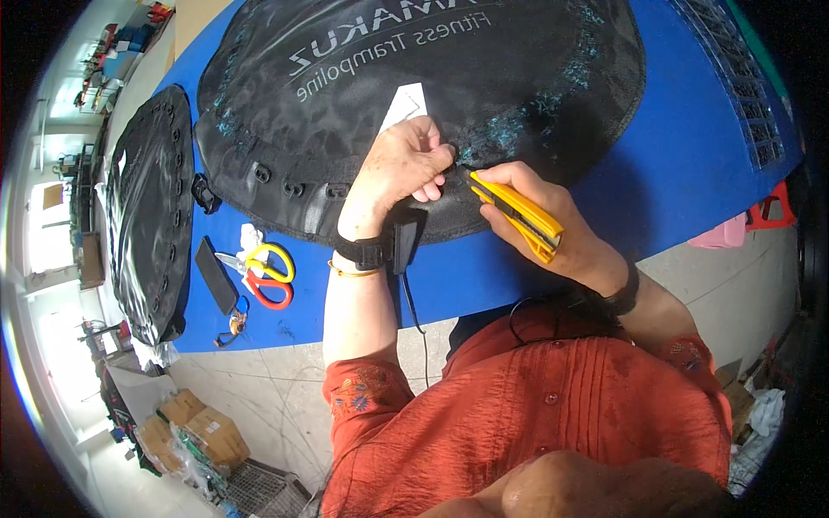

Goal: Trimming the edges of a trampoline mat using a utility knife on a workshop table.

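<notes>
A round black trampoline mat (371,112) with plastic rings along its edge lies on the blue table. My left hand (399,166) rests over its near part, thumb and fingers pinched together around a small dark bit that I cannot make out. My right hand (553,211) is closed on a yellow utility knife (520,216). The knife's tip end points at the mat, close beside my left fingertips. Blue thread fuzz (505,131) covers the mat just beyond them. A white paper slip (405,105) sticks out behind my left hand.
Scissors (275,274) with yellow and red handles lie left of my left forearm, next to a dark flat bar (217,274). Another black mat (151,216) covers the table's left end. A wire rack (734,78) stands at the far right. Cardboard boxes (203,432) sit on the floor.
</notes>
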Demonstrator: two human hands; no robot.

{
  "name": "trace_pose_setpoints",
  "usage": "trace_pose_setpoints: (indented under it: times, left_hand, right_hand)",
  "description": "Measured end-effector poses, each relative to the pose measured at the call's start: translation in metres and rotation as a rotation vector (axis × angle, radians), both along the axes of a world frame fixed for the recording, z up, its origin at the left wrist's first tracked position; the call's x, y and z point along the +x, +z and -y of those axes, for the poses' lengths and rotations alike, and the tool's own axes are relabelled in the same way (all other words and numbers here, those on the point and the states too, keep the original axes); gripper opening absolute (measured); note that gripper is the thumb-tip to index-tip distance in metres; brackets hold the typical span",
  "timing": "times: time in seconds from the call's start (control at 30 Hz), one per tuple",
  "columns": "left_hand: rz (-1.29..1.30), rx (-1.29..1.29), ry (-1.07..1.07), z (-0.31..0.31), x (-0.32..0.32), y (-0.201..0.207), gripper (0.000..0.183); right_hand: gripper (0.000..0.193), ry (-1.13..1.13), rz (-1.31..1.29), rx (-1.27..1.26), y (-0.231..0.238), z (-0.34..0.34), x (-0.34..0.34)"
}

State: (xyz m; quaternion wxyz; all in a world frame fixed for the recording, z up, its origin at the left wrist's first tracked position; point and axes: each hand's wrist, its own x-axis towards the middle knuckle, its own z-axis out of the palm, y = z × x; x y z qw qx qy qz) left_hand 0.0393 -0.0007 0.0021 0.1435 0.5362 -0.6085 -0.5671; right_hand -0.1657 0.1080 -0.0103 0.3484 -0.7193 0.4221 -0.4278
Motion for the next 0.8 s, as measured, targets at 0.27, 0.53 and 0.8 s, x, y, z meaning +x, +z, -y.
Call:
trace_pose_setpoints:
  times: [0.27, 0.53, 0.8]
  left_hand:
    - [-0.140, 0.124, -0.051, 0.009, 0.009, -0.004, 0.013]
    - [-0.205, 0.194, -0.075, 0.012, 0.016, -0.002, 0.013]
    - [-0.233, 0.205, -0.096, 0.013, 0.019, -0.003, 0.013]
  right_hand:
    - [0.028, -0.030, 0.052, 0.049, -0.001, 0.000, -0.003]
    - [0.026, -0.030, 0.192, 0.198, 0.003, 0.009, -0.004]
    - [0.028, -0.054, 0.254, 0.184, -0.006, 0.021, -0.001]
